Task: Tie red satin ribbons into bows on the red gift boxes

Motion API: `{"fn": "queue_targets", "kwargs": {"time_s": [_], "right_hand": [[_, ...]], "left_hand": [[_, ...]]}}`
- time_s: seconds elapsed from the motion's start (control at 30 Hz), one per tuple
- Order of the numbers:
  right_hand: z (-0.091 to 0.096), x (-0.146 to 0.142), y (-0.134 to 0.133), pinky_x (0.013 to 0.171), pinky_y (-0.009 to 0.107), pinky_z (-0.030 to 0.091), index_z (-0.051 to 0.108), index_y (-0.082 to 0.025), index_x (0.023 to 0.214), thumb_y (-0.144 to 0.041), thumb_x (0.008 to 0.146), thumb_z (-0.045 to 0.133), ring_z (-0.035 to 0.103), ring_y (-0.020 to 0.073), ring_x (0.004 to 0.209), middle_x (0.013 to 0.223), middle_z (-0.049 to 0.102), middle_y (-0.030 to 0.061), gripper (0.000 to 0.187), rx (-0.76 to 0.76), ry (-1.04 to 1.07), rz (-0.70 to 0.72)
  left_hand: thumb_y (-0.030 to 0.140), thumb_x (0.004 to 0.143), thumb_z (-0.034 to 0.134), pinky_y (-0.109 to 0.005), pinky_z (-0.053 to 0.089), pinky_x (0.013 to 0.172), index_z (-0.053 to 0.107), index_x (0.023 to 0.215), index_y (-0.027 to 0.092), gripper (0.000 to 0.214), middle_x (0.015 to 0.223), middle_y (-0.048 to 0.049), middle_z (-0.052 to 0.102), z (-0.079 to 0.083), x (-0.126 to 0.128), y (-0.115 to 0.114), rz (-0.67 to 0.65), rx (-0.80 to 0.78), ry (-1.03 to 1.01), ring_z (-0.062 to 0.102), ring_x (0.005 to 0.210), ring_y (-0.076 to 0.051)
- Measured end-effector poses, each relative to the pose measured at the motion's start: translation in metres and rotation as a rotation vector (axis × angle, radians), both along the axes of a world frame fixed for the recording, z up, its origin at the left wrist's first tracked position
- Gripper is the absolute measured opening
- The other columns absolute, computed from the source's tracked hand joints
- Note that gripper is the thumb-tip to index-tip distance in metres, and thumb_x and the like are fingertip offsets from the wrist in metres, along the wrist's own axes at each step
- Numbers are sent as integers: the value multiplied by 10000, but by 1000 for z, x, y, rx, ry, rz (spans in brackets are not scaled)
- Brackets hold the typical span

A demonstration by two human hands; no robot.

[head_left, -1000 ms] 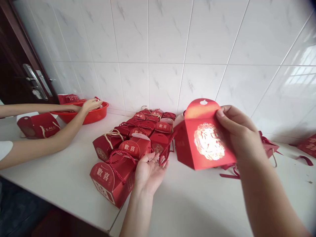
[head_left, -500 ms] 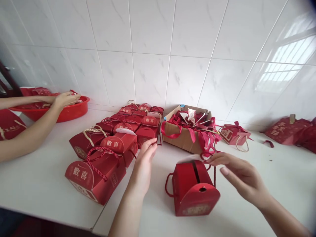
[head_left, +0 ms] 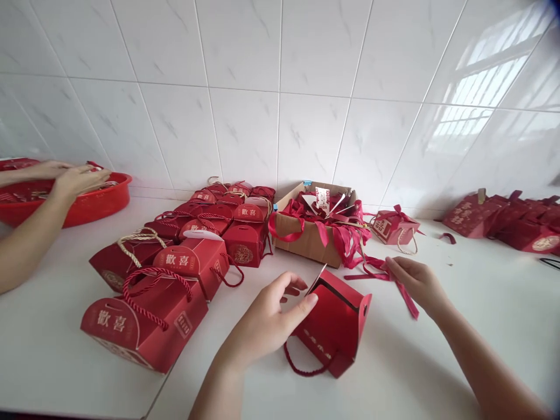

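Observation:
A red paper gift box (head_left: 336, 326) with a red cord handle lies on the white counter (head_left: 429, 373) in front of me. My left hand (head_left: 269, 318) grips its near flap, thumb pressed on the card. My right hand (head_left: 413, 280) pinches a red ribbon (head_left: 405, 294) lying beside the box. Behind them stands an open cardboard carton (head_left: 306, 242) full of red ribbons and tags.
Several closed red gift boxes (head_left: 184, 256) are ranked at the left. Another person's hands (head_left: 65, 178) reach into a red basin (head_left: 94, 201) at far left. A small ribboned box (head_left: 391, 227) and more red boxes (head_left: 503, 219) sit at the right by the tiled wall.
The box has tipped from upright onto its side. My left hand moved from the ranked boxes onto its flap. My right hand left the box top and took the ribbon.

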State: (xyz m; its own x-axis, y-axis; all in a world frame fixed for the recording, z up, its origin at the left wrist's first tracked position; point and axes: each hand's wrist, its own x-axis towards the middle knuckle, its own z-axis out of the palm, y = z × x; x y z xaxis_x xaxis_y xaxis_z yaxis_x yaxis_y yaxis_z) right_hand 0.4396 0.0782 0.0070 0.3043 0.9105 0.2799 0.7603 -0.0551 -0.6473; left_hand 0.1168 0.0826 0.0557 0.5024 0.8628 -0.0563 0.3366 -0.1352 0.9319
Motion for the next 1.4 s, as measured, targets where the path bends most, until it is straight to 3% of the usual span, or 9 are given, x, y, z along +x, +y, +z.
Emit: {"fn": "queue_targets", "kwargs": {"time_s": [0.2, 0.43, 0.6, 0.67, 0.87, 0.97, 1.13, 1.27, 1.4], "right_hand": [[-25, 25, 13, 575, 307, 484, 689, -190, 796, -468, 677, 642, 621, 233, 686, 796, 663, 91, 307, -105, -70, -104], [-26, 11, 2, 441, 296, 401, 609, -230, 590, -309, 713, 635, 537, 190, 513, 626, 622, 48, 149, -140, 62, 86], [-10, 0, -6, 494, 312, 377, 588, -238, 608, -351, 778, 639, 503, 189, 561, 658, 597, 56, 210, 14, 247, 75], [-4, -1, -8, 471, 300, 347, 571, -246, 692, -406, 811, 617, 462, 169, 522, 615, 557, 34, 205, 85, 358, 37], [33, -17, -4, 455, 236, 347, 496, -271, 931, -424, 804, 612, 382, 95, 475, 646, 521, -38, 230, 241, 718, 137], [79, -35, -4, 398, 188, 311, 585, -223, 894, -265, 759, 672, 356, 46, 437, 686, 577, -28, 166, 312, 1079, 369], [152, -58, -24, 364, 182, 369, 711, -221, 938, -72, 779, 490, 456, 19, 448, 1029, 659, 9, 310, 634, 1061, 448], [163, -65, -37, 352, 174, 364, 727, -340, 915, -62, 886, 431, 480, 10, 488, 1121, 621, -83, 407, 841, 971, 410], [157, -74, -34, 363, 251, 319, 705, -273, 823, -217, 858, 595, 496, 88, 506, 828, 603, -6, 128, 960, 934, 289]], "left_hand": [[543, 861, 513, -322, 462, 849, 513, 1039, 263, 332, 1124, -24, 610, -11, 17, -2, 74, 35, 22, 583, 1032, -212], [418, 864, 539, -328, 460, 779, 530, 1055, 248, 256, 1012, -38, 636, -20, 25, 6, 217, 80, -89, 609, 918, -208], [158, 692, 643, -267, 428, 667, 530, 1038, 214, 369, 736, 47, 567, 7, 5, 8, 917, 423, -867, 527, 631, -111], [75, 615, 589, -261, 393, 596, 544, 908, 179, 315, 595, 75, 504, 19, -4, 5, 1010, 594, -1113, 453, 531, -97], [179, 718, 616, -266, 415, 629, 592, 819, 191, 105, 645, 32, 558, 12, 16, -4, 735, 490, -719, 520, 616, -127], [224, 803, 585, -299, 442, 756, 597, 816, 211, 22, 837, -9, 612, -1, 35, -5, 619, 586, -338, 575, 803, -168], [247, 838, 566, -367, 443, 920, 487, 1120, 264, 293, 1166, -53, 561, -12, 48, -1, 418, 577, -131, 544, 1111, -215], [329, 826, 612, -374, 499, 870, 289, 1286, 298, 563, 1267, -92, 498, -18, 52, 3, 417, 363, -164, 604, 1059, -211], [329, 842, 590, -338, 523, 751, 271, 1324, 290, 580, 1246, -108, 535, -18, 54, 1, 407, 377, -75, 654, 888, -190]]}}
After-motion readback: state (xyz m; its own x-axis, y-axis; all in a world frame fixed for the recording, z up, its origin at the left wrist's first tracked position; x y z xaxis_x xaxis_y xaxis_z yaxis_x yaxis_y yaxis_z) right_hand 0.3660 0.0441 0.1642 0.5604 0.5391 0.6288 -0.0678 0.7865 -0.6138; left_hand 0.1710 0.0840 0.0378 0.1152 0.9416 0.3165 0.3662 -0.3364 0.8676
